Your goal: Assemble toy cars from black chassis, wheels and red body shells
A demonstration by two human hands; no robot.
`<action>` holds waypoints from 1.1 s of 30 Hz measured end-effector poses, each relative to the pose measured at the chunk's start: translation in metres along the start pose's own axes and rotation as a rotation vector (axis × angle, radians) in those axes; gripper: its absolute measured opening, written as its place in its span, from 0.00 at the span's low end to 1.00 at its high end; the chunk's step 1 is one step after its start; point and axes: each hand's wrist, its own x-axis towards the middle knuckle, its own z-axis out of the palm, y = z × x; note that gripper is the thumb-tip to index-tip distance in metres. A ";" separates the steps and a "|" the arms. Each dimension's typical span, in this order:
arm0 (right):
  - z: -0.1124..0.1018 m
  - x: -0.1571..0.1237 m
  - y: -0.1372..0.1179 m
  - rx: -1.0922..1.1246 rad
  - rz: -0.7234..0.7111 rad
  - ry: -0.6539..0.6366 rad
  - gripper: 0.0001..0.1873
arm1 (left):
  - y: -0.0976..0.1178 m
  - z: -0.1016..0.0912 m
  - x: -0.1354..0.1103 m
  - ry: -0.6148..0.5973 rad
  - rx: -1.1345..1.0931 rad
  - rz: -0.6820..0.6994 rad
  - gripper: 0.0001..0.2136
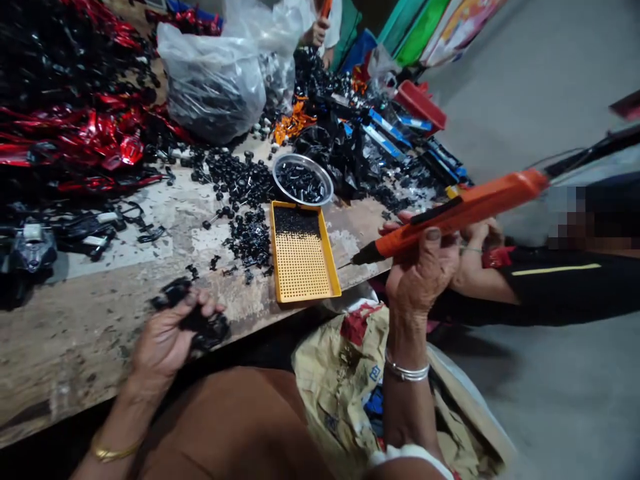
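My right hand (423, 270) is wrapped round an orange electric screwdriver (460, 210), its black nose and thin bit pointing left and down. The bit's tip is beside the right wall of a yellow perforated tray (275, 267), whose far end holds small black screws (299, 220). At the table's front edge my left hand (167, 330) grips a black plastic part (205, 327), blurred and partly covered by the fingers. Behind the tray stands a round metal bowl (329, 181) with short dark pieces in it. Loose small black parts (250, 233) lie left of the tray.
Glossy red and black parts (110, 143) are heaped at the left. Farther back are a clear plastic bag (210, 80), orange pieces (294, 123) and a red bin (421, 105). A co-worker's arm (487, 273) is close on the right. An open sack (345, 373) is below the table edge.
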 end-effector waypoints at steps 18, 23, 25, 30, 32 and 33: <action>0.022 -0.039 0.048 0.107 0.142 -0.096 0.15 | -0.047 0.042 0.034 -0.149 0.143 -0.172 0.06; 0.023 -0.038 0.061 0.152 0.120 -0.084 0.17 | -0.048 0.048 0.033 -0.046 0.214 -0.030 0.11; 0.023 -0.038 0.062 0.132 0.134 -0.088 0.16 | -0.045 0.051 0.035 -0.003 0.233 0.069 0.10; 0.020 -0.039 0.062 0.157 0.164 -0.068 0.18 | -0.035 0.052 0.033 0.045 0.226 0.197 0.12; 0.019 -0.039 0.062 0.176 0.161 -0.058 0.19 | -0.036 0.050 0.030 0.045 0.213 0.122 0.13; 0.019 -0.039 0.062 0.171 0.161 -0.056 0.19 | -0.038 0.049 0.029 0.043 0.202 0.076 0.13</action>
